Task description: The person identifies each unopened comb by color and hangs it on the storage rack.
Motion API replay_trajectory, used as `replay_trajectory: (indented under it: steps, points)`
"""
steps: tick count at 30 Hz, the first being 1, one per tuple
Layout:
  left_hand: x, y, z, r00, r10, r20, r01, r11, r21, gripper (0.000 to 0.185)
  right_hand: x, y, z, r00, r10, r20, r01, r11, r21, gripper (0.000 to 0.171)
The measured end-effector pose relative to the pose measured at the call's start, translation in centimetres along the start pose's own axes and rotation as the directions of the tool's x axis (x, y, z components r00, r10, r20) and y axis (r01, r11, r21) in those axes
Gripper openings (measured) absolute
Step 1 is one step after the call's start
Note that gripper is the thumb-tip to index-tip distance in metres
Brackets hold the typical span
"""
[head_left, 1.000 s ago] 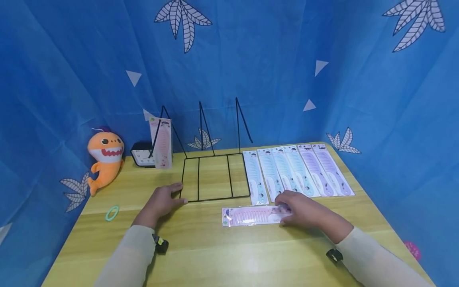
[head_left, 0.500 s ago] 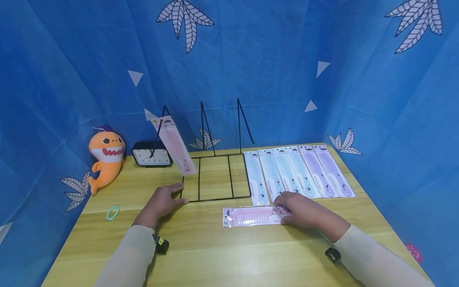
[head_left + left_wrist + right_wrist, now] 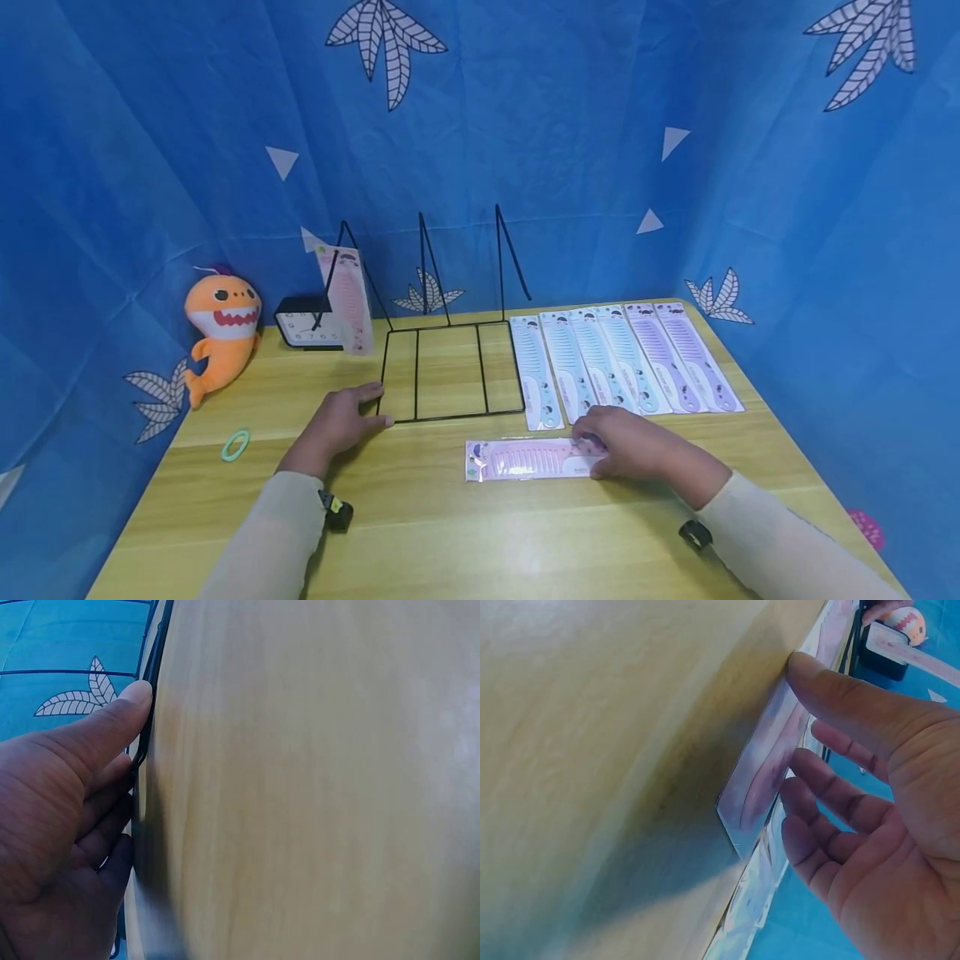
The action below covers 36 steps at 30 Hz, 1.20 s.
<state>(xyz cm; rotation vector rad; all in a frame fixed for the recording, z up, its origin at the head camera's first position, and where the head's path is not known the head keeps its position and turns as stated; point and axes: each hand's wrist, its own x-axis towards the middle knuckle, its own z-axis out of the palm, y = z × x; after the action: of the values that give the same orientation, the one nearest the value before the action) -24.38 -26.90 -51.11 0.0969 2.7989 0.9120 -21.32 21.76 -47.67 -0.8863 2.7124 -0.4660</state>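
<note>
Low, right grip point(image 3: 621, 442) pinching pink comb point(image 3: 525, 460), left grip point(image 3: 341, 421) (spread) touching rack point(image 3: 450, 417).

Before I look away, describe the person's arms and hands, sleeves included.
The left sleeve and right sleeve are long and pale off-white. A small black device with a yellow patch sits on the left one; a dark device sits on the right. The left hand and right hand are both ungloved.

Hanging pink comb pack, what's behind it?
Behind the hanging pink comb pack are part of the black-framed clock and the blue curtain. The clock's left side shows, numerals included; its right end is covered, so I can't see what's there.
</note>
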Motion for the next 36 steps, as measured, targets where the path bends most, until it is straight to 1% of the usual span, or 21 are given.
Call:
replay_trajectory:
  steps: [4, 8, 10, 13, 20, 22, 25, 31, 34, 36]
  points:
    - [0.0, 0.0, 0.0, 1.0, -0.006, -0.002, 0.006, 1.0, -0.008, 0.071, -0.2, -0.1, 0.1, 1.0, 0.005, -0.01, -0.005, 1.0, -0.001, 0.045]
    - [-0.1, 0.0, 0.1, 1.0, -0.006, -0.004, 0.006, 1.0, -0.009, 0.071, -0.2, 0.0, 0.2, 0.999, -0.025, -0.027, 0.025, 1.0, -0.004, 0.047]
    - [-0.1, 0.0, 0.1, 1.0, -0.009, -0.001, 0.009, 1.0, -0.006, 0.071, -0.2, 0.1, 0.3, 0.999, -0.045, -0.027, 0.045, 0.999, 0.0, 0.05]
    - [-0.1, 0.0, 0.2, 1.0, -0.017, 0.004, 0.017, 1.0, -0.004, 0.07, -0.2, 0.1, 0.4, 0.999, -0.049, -0.013, 0.049, 0.999, 0.014, 0.057]
    - [0.0, 0.1, 0.1, 1.0, -0.008, 0.001, 0.008, 1.0, -0.001, 0.07, -0.2, -0.4, 0.6, 0.999, 0.017, 0.04, -0.019, 0.998, 0.066, 0.074]
    - [-0.1, 0.1, 0.0, 1.0, -0.006, 0.001, 0.006, 1.0, -0.003, 0.07, -0.3, -0.5, 0.7, 0.999, 0.021, 0.044, -0.024, 0.998, 0.064, 0.076]
    - [-0.1, 0.1, 0.0, 1.0, -0.006, 0.004, 0.006, 1.0, -0.003, 0.07, -0.3, -0.7, 0.7, 0.999, -0.006, 0.037, 0.004, 0.998, 0.056, 0.071]
    - [0.0, 0.2, 0.0, 1.0, -0.02, 0.005, 0.02, 1.0, -0.008, 0.07, -0.2, -1.3, 0.4, 0.996, -0.091, 0.009, 0.091, 0.996, 0.02, 0.041]
    - [0.0, 0.2, 0.0, 1.0, -0.025, 0.004, 0.025, 1.0, -0.001, 0.07, -0.1, -1.6, 0.1, 0.991, -0.137, -0.005, 0.137, 0.991, 0.01, 0.035]
    - [0.0, 0.2, 0.0, 1.0, -0.024, 0.003, 0.024, 1.0, 0.005, 0.07, 0.0, -1.7, -0.2, 0.986, -0.163, -0.014, 0.164, 0.986, 0.025, 0.034]
